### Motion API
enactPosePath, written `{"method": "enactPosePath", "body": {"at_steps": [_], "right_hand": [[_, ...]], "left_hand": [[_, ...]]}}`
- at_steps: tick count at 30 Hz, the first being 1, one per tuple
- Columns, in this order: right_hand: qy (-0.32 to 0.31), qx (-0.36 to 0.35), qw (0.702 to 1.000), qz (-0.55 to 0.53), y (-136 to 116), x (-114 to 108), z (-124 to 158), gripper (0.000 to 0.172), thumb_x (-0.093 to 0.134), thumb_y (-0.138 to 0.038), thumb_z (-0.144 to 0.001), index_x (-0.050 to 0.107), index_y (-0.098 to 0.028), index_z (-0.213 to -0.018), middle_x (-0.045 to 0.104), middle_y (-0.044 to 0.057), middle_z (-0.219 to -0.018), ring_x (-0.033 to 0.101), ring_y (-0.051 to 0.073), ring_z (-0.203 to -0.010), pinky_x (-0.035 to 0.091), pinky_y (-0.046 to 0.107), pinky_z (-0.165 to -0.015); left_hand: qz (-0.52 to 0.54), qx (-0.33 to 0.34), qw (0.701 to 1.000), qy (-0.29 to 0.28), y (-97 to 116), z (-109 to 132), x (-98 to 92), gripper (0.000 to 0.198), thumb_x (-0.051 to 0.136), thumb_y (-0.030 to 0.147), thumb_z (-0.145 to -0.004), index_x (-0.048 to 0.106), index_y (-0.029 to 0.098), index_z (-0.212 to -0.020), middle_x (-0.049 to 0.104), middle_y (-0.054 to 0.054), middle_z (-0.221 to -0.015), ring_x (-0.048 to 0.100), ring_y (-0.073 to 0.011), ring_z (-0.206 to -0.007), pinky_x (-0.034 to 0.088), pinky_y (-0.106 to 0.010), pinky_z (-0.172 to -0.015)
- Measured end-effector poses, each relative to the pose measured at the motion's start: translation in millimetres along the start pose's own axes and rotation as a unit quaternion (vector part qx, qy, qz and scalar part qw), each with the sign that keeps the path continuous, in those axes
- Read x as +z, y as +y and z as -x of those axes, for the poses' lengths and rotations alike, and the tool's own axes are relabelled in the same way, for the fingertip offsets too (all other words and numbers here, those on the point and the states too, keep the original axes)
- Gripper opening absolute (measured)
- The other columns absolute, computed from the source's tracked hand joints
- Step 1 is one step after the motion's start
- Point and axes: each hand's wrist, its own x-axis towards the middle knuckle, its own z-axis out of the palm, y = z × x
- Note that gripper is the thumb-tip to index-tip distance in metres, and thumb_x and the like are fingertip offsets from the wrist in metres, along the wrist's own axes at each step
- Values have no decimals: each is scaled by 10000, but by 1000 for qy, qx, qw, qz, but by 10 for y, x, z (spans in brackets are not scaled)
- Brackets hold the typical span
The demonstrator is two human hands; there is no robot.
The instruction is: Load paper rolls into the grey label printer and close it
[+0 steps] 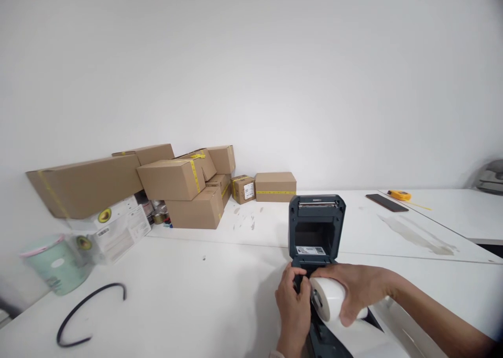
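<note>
A dark grey label printer (293, 227) stands on the white table with its lid raised. Over its body, my right hand (363, 287) is wrapped round a white label roll (333, 295), fingers across the top and thumb on the near side. A strip of white paper (359, 334) trails from the roll toward me. My left hand (293, 305) is closed at the printer's left edge, its bent fingertips gripping the side beside the roll's end. The inside of the printer body is mostly hidden by the roll and my hands.
Cardboard boxes (196, 208) are stacked against the wall at left. A mint-green bucket (58, 266) and a curved black strip (88, 303) are at far left. A dark flat slab (387, 203) and a yellow tape measure (400, 195) lie at back right.
</note>
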Motion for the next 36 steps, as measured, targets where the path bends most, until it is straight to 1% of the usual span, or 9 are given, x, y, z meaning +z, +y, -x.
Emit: {"method": "enactPosePath", "body": {"at_steps": [8, 14, 18, 21, 23, 24, 26, 29, 36], "right_hand": [[26, 2, 992, 126, 230, 242, -248, 920, 746, -682, -620, 557, -224, -1395, 617, 163, -1343, 522, 444, -1263, 358, 571, -1073], [76, -10, 979, 186, 178, 331, -179, 899, 683, -730, -681, 562, -201, -1398, 661, 193, -1207, 618, 422, -1102, 450, 557, -971], [175, -88, 977, 79, -68, 159, 82, 574, 682, -626, -772, 694, -253, -1208, 697, 116, -1155, 651, 338, -1031, 509, 464, -915], [467, -110, 877, -20, -301, -195, 276, 365, 522, -574, -915, 719, -268, -943, 724, 75, -1015, 649, 282, -987, 508, 421, -910], [635, -88, 766, -51, -389, -486, 291, 386, 478, -601, -925, 691, -282, -967, 708, 73, -1082, 603, 290, -1099, 438, 448, -1016], [663, -80, 741, -73, -402, -622, 257, 426, 455, -624, -924, 673, -288, -1070, 678, 70, -1197, 555, 294, -1198, 382, 461, -1079], [630, -72, 762, -131, -378, -827, 136, 556, 353, -663, -937, 647, -268, -1196, 645, 71, -1298, 525, 293, -1261, 357, 486, -1102], [556, -64, 809, -182, -306, -887, -37, 640, 296, -657, -946, 718, -201, -1097, 742, 89, -1061, 659, 286, -1018, 487, 486, -945], [531, -97, 816, -206, -341, -189, 358, 413, 413, -498, -946, 704, -261, -1118, 693, 6, -1188, 580, 259, -1155, 417, 423, -1040]], "left_hand": [[2, -5, 1000, 2, -44, -18, 32, 210, 502, 282, -858, 684, 240, -953, 686, -70, -1239, 601, -269, -1201, 456, -379, -974], [4, 4, 1000, -2, -80, -29, 39, 207, 520, 275, -850, 699, 249, -950, 703, -64, -1201, 524, -269, -1310, 438, -388, -1033], [19, 7, 1000, -3, -82, -39, 41, 206, 542, 281, -836, 712, 247, -948, 706, -66, -1191, 562, -273, -1266, 443, -392, -1039], [31, -6, 999, -4, -45, -44, 35, 212, 555, 294, -825, 720, 237, -946, 694, -81, -1225, 586, -279, -1234, 481, -377, -987], [31, -16, 999, -4, -21, -45, 24, 216, 568, 315, -820, 729, 231, -937, 690, -87, -1239, 582, -283, -1239, 490, -365, -969], [28, -18, 999, -4, -15, -47, 19, 221, 576, 327, -816, 733, 229, -937, 690, -88, -1242, 577, -284, -1247, 486, -363, -976], [24, -18, 1000, -2, -17, -50, 13, 238, 590, 352, -812, 740, 226, -946, 686, -90, -1257, 564, -286, -1265, 466, -368, -1005], [41, -14, 999, -2, -47, -48, 34, 273, 635, 402, -785, 747, 211, -944, 678, -105, -1275, 574, -297, -1248, 459, -373, -1010], [189, -69, 966, 163, -49, -60, 5, 424, 457, 516, -904, 599, 162, -1088, 643, -155, -1248, 710, -243, -985, 569, -369, -825]]}}
